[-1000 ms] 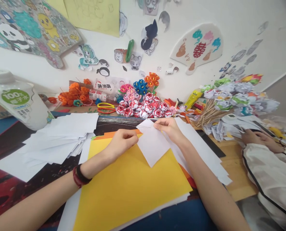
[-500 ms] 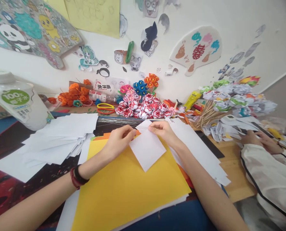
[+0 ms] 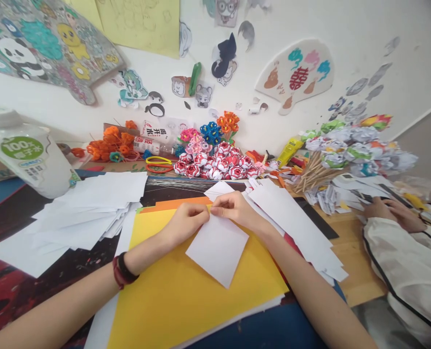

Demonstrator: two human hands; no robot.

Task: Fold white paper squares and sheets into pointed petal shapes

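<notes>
A square white paper point(image 3: 218, 249) lies turned like a diamond over the large yellow sheet point(image 3: 164, 300). At its top corner my left hand point(image 3: 190, 220) is closed, thumb and fingers pinched on the paper's edge. My right hand point(image 3: 233, 209) pinches the same corner from the other side, its fingertips almost touching the left ones. Just beyond my right hand lies another small white paper point(image 3: 218, 190), partly covered by the hand. Orange sheets point(image 3: 175, 203) stick out from under the yellow one.
Loose white sheets point(image 3: 92, 203) are piled at left, more white strips point(image 3: 291, 220) at right. Red-and-white paper flowers point(image 3: 223, 162) stand along the wall. A white bottle point(image 3: 26, 150) is at far left. At right, another person's hands point(image 3: 393, 213) work near stick-mounted paper flowers point(image 3: 361, 145).
The square paper has moved toward me and turned slightly. My right hand has shifted left, off the small paper behind, and both hands now meet at the square's top corner.
</notes>
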